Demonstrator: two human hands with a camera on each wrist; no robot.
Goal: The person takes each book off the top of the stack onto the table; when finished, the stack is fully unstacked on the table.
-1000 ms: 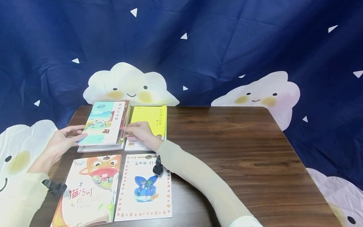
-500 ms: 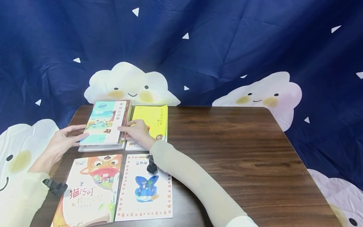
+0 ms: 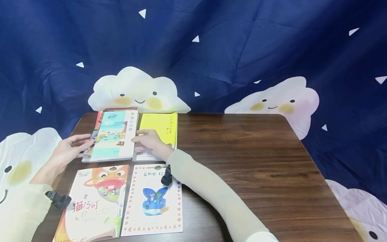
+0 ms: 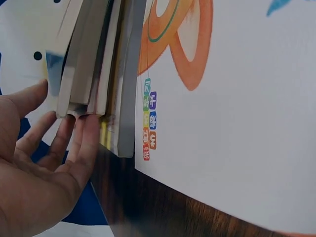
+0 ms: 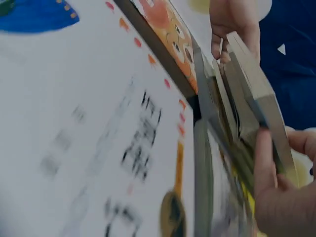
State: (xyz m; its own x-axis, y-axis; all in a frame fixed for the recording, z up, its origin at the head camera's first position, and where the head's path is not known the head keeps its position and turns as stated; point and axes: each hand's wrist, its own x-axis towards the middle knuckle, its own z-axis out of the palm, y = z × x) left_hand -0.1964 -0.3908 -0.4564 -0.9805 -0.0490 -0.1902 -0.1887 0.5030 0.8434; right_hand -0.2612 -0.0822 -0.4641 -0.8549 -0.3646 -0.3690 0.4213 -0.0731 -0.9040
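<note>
A light-blue and white picture-covered book [image 3: 110, 134] lies on top of a stack at the table's back left. My right hand [image 3: 152, 142] pinches this top book by its right edge; the right wrist view shows the book [image 5: 254, 74] between thumb and fingers. At the stack's left side my left hand [image 3: 67, 150] has its fingertips against the lower books' edges. In the left wrist view the left hand's thumb [image 4: 32, 96] stands away from the stack. A red-edged book [image 3: 98, 121] peeks out under the top one, at its left.
Right of the stack lies a yellow book [image 3: 157, 122], partly behind my right hand. Nearer are an orange cartoon book [image 3: 96, 205] and a white book with a blue butterfly [image 3: 154, 215]. The brown wooden table [image 3: 242, 161] stretches right; a blue cloud-print cloth [image 3: 226, 60] hangs behind.
The top book has shifted right and slightly nearer with my right hand, baring the red-edged book at its left. My left hand has stayed at the stack's left side.
</note>
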